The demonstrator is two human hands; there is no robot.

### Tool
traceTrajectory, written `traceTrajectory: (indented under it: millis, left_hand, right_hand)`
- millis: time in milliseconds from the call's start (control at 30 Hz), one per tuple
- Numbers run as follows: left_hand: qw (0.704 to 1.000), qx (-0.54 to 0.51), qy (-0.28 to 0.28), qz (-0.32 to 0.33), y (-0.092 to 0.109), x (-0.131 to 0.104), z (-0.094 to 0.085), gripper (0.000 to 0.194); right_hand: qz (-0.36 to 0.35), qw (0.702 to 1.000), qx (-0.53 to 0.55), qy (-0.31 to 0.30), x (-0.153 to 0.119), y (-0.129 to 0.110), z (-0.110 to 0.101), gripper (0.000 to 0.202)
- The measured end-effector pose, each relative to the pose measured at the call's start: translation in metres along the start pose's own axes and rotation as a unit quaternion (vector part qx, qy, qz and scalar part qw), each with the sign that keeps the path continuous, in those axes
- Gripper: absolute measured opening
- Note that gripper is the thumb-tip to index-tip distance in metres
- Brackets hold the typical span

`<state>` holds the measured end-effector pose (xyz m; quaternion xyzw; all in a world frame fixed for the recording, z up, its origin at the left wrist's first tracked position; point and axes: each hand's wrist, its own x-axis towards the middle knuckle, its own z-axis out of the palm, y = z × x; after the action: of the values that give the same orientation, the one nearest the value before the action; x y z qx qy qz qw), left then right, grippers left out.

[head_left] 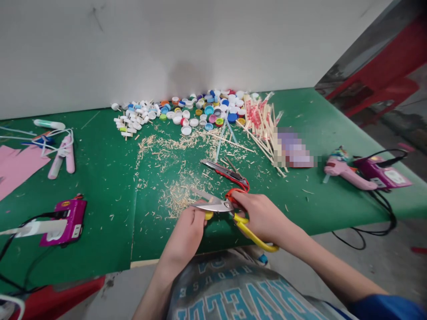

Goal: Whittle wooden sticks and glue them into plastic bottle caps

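Note:
My right hand (263, 215) grips the yellow and orange handles of a pair of scissors (218, 205), whose steel blades point left and are slightly apart. My left hand (187, 233) is closed just below the blades, fingertips at the blade edge; a small yellow piece shows beside its fingers, and I cannot tell what it pinches. Both hands hover over the near edge of the green table (103, 178). Wood shavings (176, 195) lie scattered under the blades.
A red utility knife (228, 172) lies behind the scissors. Bottle caps (200, 109) and wooden sticks (262, 126) are piled at the back. Pink glue guns (347, 173) (62, 155), purple power boxes (65, 220) (383, 173) with cables and pink paper (15, 166) flank the sides.

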<state>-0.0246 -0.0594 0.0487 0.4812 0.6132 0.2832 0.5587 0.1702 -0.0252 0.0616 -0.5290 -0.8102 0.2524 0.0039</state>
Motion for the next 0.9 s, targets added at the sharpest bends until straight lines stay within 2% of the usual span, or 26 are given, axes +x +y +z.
traceTrajectory:
  millis: [133, 200, 267, 300, 400, 467, 567, 700, 800, 900]
  left_hand:
    - [1.0, 0.008, -0.001, -0.014, 0.001, 0.0, -0.001, 0.031]
    - [1.0, 0.0, -0.018, 0.005, 0.003, 0.001, -0.005, 0.031]
    - [0.999, -0.008, -0.003, 0.035, 0.004, 0.003, -0.011, 0.033]
    - [0.998, -0.01, 0.029, 0.05, 0.003, 0.005, -0.016, 0.034]
    - [0.981, 0.001, 0.175, 0.082, 0.0, 0.011, -0.029, 0.037]
    - [0.971, 0.027, 0.217, 0.098, -0.001, 0.012, -0.033, 0.039]
    - [0.978, 0.055, 0.178, 0.09, 0.001, 0.01, -0.029, 0.039]
    - [0.991, -0.027, 0.094, 0.087, 0.008, 0.004, -0.007, 0.041]
    - [0.992, -0.046, 0.082, 0.085, 0.009, 0.001, 0.006, 0.037]
    - [0.992, -0.04, 0.089, 0.076, 0.008, 0.001, 0.01, 0.037]
  right_hand:
    - [0.0, 1.0, 0.004, -0.001, 0.0, 0.0, 0.002, 0.01]
    - [-0.003, 1.0, -0.012, 0.012, 0.0, 0.0, 0.003, 0.012]
    - [-0.002, 0.998, -0.039, 0.041, 0.0, 0.001, 0.003, 0.016]
    - [0.0, 0.997, -0.055, 0.057, 0.001, 0.001, 0.003, 0.018]
    - [0.005, 0.99, -0.096, 0.099, 0.003, 0.003, 0.002, 0.024]
    - [0.007, 0.987, -0.115, 0.112, 0.005, 0.004, 0.002, 0.027]
    - [0.029, 0.986, -0.12, 0.113, 0.008, 0.004, 0.002, 0.029]
    - [0.071, 0.994, -0.045, 0.074, 0.009, -0.002, 0.0, 0.029]
    - [0.083, 0.996, 0.01, 0.04, 0.007, -0.009, -0.005, 0.026]
    - [0.064, 0.995, 0.07, -0.019, 0.004, -0.012, -0.012, 0.022]
